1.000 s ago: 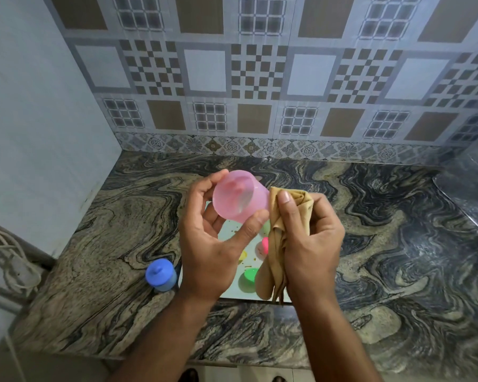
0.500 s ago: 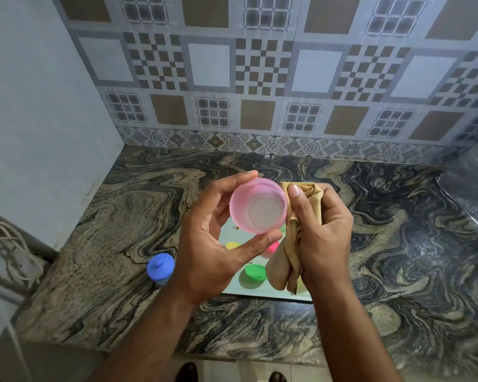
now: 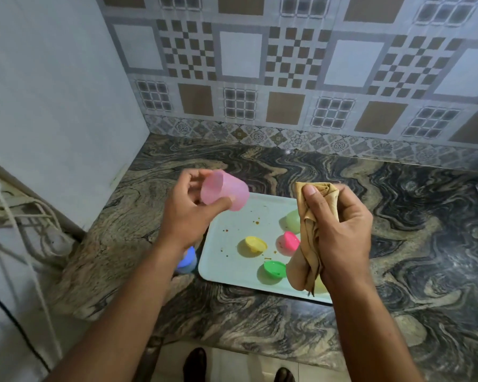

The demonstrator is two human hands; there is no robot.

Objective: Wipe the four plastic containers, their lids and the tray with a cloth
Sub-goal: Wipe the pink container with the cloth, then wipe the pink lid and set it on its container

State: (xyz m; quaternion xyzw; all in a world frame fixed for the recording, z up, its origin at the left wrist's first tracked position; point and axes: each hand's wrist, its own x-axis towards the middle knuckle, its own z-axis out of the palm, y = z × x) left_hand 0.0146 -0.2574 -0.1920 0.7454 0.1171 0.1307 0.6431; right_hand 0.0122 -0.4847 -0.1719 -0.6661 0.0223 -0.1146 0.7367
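- Marbled stone counter (image 3: 398,244) fills a tiled corner; all places below are given from the tray (image 3: 232,271) that lies on it.
- Nearest to the person, over the near right corner of the tray, the right hand (image 3: 340,232) is closed in a fist around a tan cloth (image 3: 312,238). The thumb presses on the top of the bundle, and a loose tail of cloth hangs down over the near edge.
- Just left of the tray, on the counter, stands a blue container (image 3: 186,261), half hidden behind the left forearm.
- On the tray lie a green lid (image 3: 274,268) near the front edge, then a yellow lid (image 3: 255,243) and a pink lid (image 3: 291,240) in the middle. Farther back a pale green container (image 3: 293,221) is partly covered by the cloth. Small brown spots are on the tray floor.
- Above the far left corner of the tray, the left hand (image 3: 188,213) holds the pink container (image 3: 224,190) between curled fingers and thumb.
- The container lies tilted, its long axis going from the left hand toward the right. I cannot tell which end is the mouth.
- Container and cloth are apart, with a clear gap over the tray. The cloth lies to the right of the container and a little nearer.
- In my judgement the next wipe needs the two hands to come together again across this gap.
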